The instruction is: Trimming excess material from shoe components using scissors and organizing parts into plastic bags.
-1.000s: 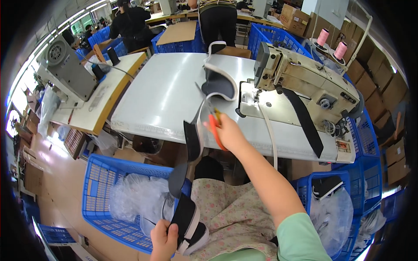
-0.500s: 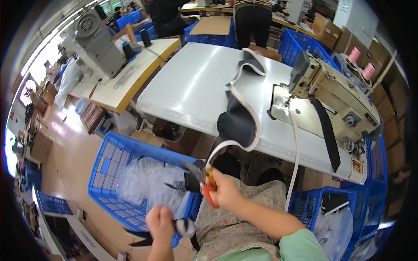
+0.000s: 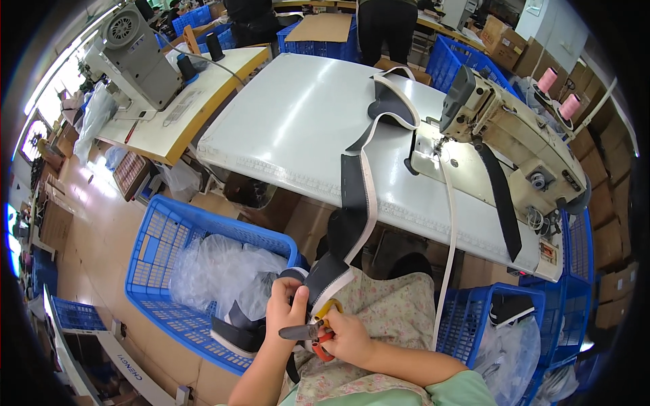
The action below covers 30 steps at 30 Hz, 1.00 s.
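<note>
My left hand (image 3: 286, 308) is closed with thumb and fingers on the near end of a chain of dark fabric pieces (image 3: 355, 186) edged with white binding. The chain runs from the sewing machine table (image 3: 291, 115) down onto the floral apron (image 3: 389, 308) on my lap. Beside it, my right hand (image 3: 347, 336) grips scissors (image 3: 302, 331) with red and yellow handles, the blades pointing left across my left wrist. Other dark pieces (image 3: 237, 336) with white edging lie over the near rim of the blue basket (image 3: 183, 325), left of my left hand.
Clear plastic bags (image 3: 217, 271) fill part of the left basket. The sewing machine (image 3: 514, 135) stands at the right, a white binding strip (image 3: 447, 250) hanging from it. Below is another blue basket (image 3: 464, 325). A second table (image 3: 183, 108) stands far left; people are at the back.
The chain has come nearer, bringing more pieces off the table onto my lap. My left hand has moved up and right to grip it. The scissors have come down, now pointing left.
</note>
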Motion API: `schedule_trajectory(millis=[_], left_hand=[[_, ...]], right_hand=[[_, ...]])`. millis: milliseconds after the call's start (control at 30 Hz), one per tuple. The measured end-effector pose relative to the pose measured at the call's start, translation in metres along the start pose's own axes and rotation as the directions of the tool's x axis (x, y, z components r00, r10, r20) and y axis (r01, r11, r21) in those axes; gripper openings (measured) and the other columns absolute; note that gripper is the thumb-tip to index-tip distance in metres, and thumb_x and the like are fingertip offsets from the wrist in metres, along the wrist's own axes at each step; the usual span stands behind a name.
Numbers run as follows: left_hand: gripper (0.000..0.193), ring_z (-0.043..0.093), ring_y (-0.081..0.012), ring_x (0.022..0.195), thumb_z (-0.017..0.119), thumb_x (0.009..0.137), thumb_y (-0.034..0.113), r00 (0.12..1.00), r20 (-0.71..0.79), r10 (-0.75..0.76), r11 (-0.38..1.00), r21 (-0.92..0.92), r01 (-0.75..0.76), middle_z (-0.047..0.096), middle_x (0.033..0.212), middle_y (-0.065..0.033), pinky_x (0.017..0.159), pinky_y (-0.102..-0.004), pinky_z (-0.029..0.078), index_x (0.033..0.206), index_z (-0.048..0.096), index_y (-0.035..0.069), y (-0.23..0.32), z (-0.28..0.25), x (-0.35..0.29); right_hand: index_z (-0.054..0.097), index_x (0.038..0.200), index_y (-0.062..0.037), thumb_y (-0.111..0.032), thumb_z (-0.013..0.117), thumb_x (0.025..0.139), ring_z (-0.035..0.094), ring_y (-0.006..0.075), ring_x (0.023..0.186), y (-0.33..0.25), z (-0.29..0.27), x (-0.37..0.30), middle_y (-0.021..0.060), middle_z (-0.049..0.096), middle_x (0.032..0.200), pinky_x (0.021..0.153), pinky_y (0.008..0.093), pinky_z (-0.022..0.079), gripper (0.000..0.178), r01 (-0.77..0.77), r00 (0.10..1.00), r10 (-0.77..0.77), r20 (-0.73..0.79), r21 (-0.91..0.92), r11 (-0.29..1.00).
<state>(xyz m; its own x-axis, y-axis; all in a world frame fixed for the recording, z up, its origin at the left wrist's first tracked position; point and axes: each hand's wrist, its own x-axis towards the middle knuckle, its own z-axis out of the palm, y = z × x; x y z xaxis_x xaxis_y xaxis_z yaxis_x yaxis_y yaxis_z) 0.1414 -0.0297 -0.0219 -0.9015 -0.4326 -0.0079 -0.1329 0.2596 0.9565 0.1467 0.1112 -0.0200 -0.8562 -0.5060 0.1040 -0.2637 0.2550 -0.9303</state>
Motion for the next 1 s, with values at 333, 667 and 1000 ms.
schedule_trajectory(millis=[333, 667, 1000], left_hand=[[0.029, 0.044, -0.0100, 0.054, 0.052, 0.090, 0.021, 0.985, 0.174, -0.020, 0.998, -0.051, 0.030, 0.046, 0.055, -0.0031, 0.050, -0.0270, 0.037, 0.069, 0.050, 0.001, 0.018, -0.014, -0.004], [0.022, 0.053, -0.0325, 0.050, 0.054, 0.088, 0.021, 0.916, 0.295, 0.271, 0.935, 0.145, -0.324, 0.052, 0.057, -0.0144, 0.046, -0.0372, 0.040, 0.074, 0.053, 0.003, 0.038, -0.002, -0.005], [0.019, 0.053, -0.0330, 0.049, 0.056, 0.086, 0.017, 0.883, 0.346, 0.317, 0.900, 0.183, -0.395, 0.052, 0.056, -0.0145, 0.045, -0.0384, 0.039, 0.074, 0.053, 0.003, 0.036, 0.008, -0.007]], right_hand=[[0.056, 0.094, -0.0042, -0.031, 0.076, 0.069, 0.057, 0.0246, 0.071, -0.022, -0.073, -0.011, 0.0112, 0.054, 0.077, 0.060, 0.0321, 0.044, 0.041, -0.161, 0.960, 0.156, 0.231, 0.002, 0.987], [0.052, 0.078, -0.0012, -0.050, 0.069, 0.072, 0.049, 0.0244, 0.068, 0.001, -0.148, -0.050, 0.0101, 0.048, 0.074, 0.060, 0.0334, 0.040, 0.052, -0.321, 0.707, 0.435, 0.558, -0.294, 0.900], [0.053, 0.067, -0.0025, -0.044, 0.073, 0.071, 0.043, 0.0183, 0.051, -0.004, -0.137, -0.038, 0.0068, 0.046, 0.056, 0.049, 0.0318, 0.036, 0.046, -0.394, 0.691, 0.514, 0.508, -0.332, 0.857]])
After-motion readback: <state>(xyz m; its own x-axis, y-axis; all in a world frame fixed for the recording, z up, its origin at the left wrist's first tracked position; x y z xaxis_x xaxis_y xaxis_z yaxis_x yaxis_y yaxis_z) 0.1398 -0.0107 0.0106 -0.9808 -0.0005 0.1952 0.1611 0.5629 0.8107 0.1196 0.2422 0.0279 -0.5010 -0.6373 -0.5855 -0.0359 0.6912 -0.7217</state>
